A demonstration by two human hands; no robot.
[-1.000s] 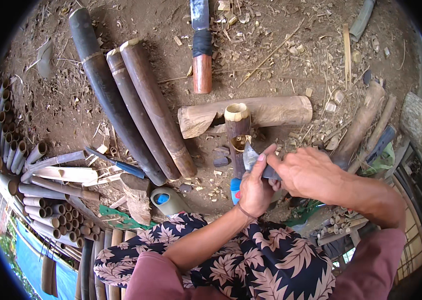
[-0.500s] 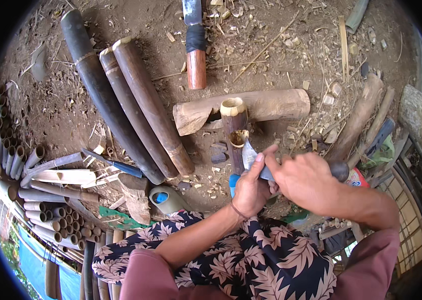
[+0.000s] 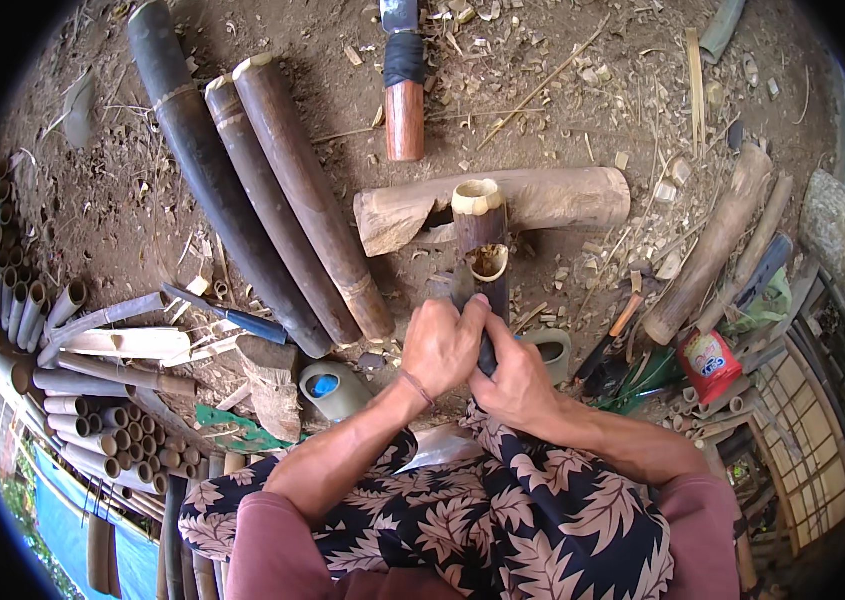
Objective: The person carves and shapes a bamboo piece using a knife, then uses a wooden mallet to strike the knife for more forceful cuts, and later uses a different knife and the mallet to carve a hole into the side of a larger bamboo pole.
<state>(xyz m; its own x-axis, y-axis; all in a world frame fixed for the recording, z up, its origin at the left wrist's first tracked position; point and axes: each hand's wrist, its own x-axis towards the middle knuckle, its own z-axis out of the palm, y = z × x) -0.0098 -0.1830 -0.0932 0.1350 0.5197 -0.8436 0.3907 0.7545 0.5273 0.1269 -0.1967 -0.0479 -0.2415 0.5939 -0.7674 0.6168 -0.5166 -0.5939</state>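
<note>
Below the notch (image 3: 490,263) in a bamboo tube (image 3: 480,228): tight grip, thin shavings

The hands are together, the left hand (image 3: 443,345) and the right hand (image 3: 521,380) both seemingly closed around a dark tool (image 3: 488,357); their undersides are hidden, so the exact hold of each finger cannot be told. A stub, apparently of that tool, shows beyond the left knuckles, just beside the notch. The tube points away from the person, its pale trimmed rim in front of a pale log (image 3: 568,196) that seems to prop it. A bright blade (image 3: 443,446) shows over the patterned shorts (image 3: 583,505); whether it belongs to the same tool is unclear.

The step in hand looks like working on the notch. Doing it well would mean bracing the tube firmly against the log so it cannot roll, taking thin slices, and easing off near the ends of the opening, where bamboo may split. Two hands should give control, provided the thumbs stay behind the edge. With a bright blade so near the lap, its direction deserves a check before any hard push.
</note>
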